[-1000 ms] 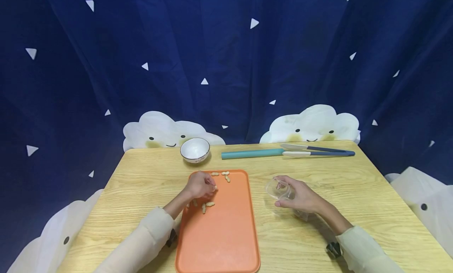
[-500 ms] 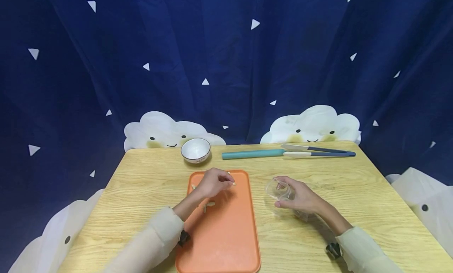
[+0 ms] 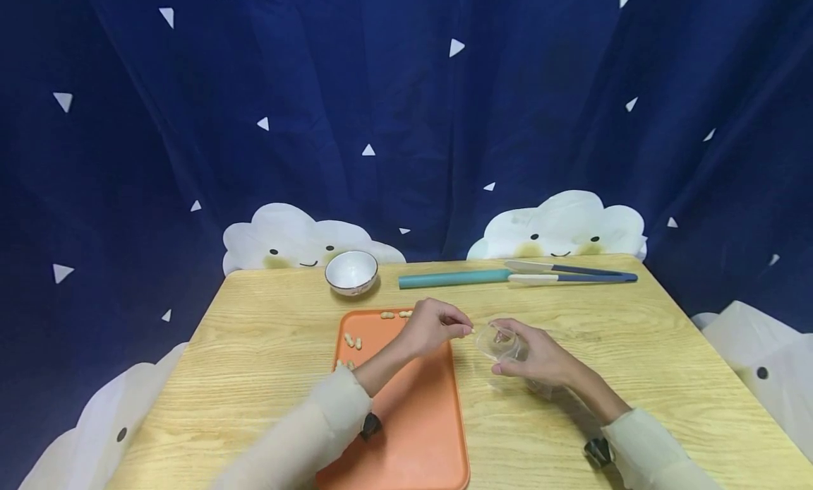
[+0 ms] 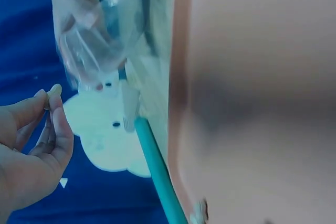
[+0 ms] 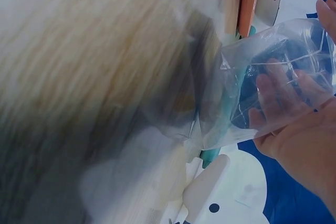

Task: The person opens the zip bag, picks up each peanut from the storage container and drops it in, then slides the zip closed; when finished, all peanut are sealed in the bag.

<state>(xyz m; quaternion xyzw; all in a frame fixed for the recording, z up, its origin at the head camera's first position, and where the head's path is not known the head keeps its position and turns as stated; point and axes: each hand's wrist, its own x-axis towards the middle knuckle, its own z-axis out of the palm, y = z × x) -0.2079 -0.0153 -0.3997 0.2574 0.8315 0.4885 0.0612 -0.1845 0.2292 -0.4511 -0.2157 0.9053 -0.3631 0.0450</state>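
My left hand reaches right, past the orange tray, and pinches a small peanut between thumb and fingertips. It hovers just left of the mouth of a clear plastic bag. My right hand grips that bag and holds its mouth open toward the left hand. In the right wrist view the fingers show through the bag. Several peanuts lie on the tray's far left part. The left wrist view shows the bag above my left hand.
A white bowl stands behind the tray. A teal rod and a pair of white and blue tongs lie along the far edge of the wooden table. A blue curtain with cloud cushions hangs behind.
My left hand has left the peanuts on the tray and moved right to the bag's mouth with a peanut. The right hand and the bag have stayed in place.
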